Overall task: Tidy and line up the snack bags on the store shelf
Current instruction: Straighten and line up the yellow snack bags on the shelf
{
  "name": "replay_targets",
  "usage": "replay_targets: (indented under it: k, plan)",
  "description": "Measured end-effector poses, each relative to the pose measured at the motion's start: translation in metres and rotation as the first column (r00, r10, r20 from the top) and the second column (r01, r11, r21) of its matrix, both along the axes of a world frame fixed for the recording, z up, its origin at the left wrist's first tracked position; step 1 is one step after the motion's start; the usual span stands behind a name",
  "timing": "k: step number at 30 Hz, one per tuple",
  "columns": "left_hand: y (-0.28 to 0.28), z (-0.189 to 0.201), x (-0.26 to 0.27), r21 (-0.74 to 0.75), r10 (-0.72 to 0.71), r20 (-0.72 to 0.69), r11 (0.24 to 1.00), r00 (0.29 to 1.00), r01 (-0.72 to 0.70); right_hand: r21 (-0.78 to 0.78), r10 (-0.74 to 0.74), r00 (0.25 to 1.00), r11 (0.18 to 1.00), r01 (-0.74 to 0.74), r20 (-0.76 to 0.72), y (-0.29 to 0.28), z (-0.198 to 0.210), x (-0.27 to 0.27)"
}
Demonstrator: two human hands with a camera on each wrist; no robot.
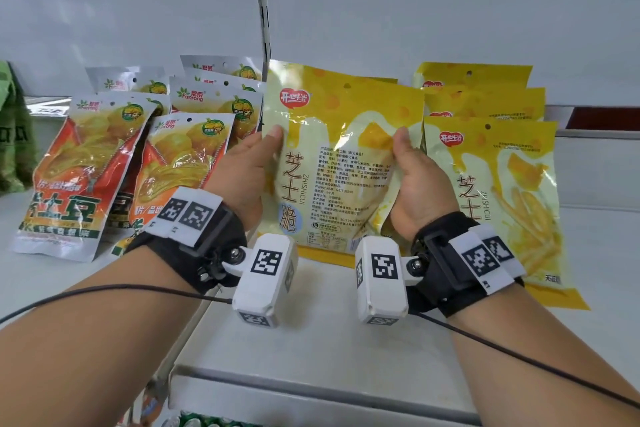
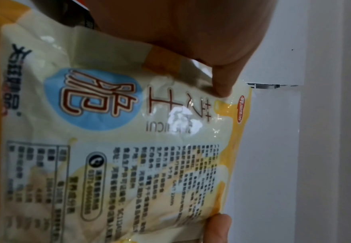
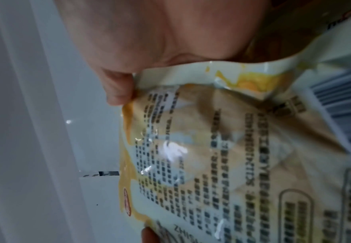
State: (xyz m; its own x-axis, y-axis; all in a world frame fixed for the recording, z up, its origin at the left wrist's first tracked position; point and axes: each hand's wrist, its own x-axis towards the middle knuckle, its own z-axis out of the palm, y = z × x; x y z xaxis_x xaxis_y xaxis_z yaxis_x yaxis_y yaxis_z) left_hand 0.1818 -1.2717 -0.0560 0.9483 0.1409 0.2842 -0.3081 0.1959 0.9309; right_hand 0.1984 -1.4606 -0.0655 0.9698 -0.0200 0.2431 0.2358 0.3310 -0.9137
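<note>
A yellow cheese-snack bag (image 1: 337,156) stands upright at the middle of the white shelf (image 1: 311,322), its printed back facing me. My left hand (image 1: 247,170) grips its left edge with the thumb on the face, and my right hand (image 1: 414,177) grips its right edge the same way. The same bag (image 2: 129,139) fills the left wrist view under my left hand's thumb (image 2: 220,78). In the right wrist view the bag (image 3: 222,156) is pinched by the thumb of my right hand (image 3: 118,92). The fingers behind the bag are hidden.
A row of yellow bags (image 1: 491,184) of the same kind leans at the right. Orange-and-red potato snack bags (image 1: 83,170) lean in loose rows at the left. A slotted upright (image 1: 263,0) runs up the white back wall. Green packs (image 1: 14,135) sit at the far left.
</note>
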Motion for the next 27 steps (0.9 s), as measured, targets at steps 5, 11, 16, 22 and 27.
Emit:
replay_targets:
  k: [5,11,16,22,27]
  plan:
    - [-0.001,-0.002,-0.002,0.027,0.055,0.043,0.998,0.998,-0.056,0.037,-0.005,0.999,0.999,0.006,-0.051,0.002,-0.001,0.002]
    - [0.001,-0.006,-0.001,0.004,0.084,0.023,0.996,0.996,-0.084,0.083,0.018,0.999,0.996,-0.014,-0.046,0.003,-0.002,0.003]
    - [0.010,-0.005,0.000,-0.107,0.128,0.000,0.986,0.992,-0.127,0.119,-0.037,0.999,0.992,0.034,0.025,-0.001,-0.004,0.008]
    - [0.020,0.004,-0.003,-0.213,0.098,0.021,0.973,0.995,-0.092,-0.057,-0.087,0.983,0.994,0.098,0.162,0.003,-0.008,-0.001]
    - [0.014,0.012,-0.017,-0.237,-0.043,0.027,0.970,0.999,0.048,-0.243,0.027,0.957,0.969,0.046,0.288,0.016,-0.004,-0.016]
